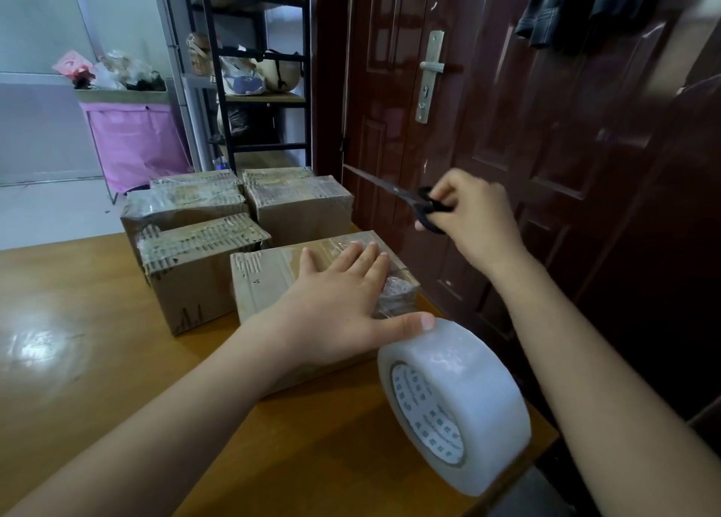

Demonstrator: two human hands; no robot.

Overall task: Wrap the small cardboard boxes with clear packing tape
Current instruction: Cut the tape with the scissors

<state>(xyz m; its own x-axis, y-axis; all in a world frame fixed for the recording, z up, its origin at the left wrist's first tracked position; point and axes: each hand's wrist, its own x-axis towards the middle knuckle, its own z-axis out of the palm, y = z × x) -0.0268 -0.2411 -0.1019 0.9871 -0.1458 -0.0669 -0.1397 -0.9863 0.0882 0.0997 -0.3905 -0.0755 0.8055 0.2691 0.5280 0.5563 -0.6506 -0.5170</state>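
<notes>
A small cardboard box (265,282) lies near the right edge of the wooden table (97,321), with clear tape across its top and right end. My left hand (335,306) presses flat on this box, fingers straight, thumb stretched toward the tape roll. A large roll of clear packing tape (456,403) stands on its edge at the table's right edge, just in front of the box. My right hand (472,220) is raised above and to the right of the box, gripping black scissors (405,198) whose closed blades point left.
Several other cardboard boxes (195,270) are grouped behind and left of the pressed box, some with tape on them. A dark brown door (507,107) stands close on the right. A black shelf rack (257,68) and a pink bin (132,142) are at the back.
</notes>
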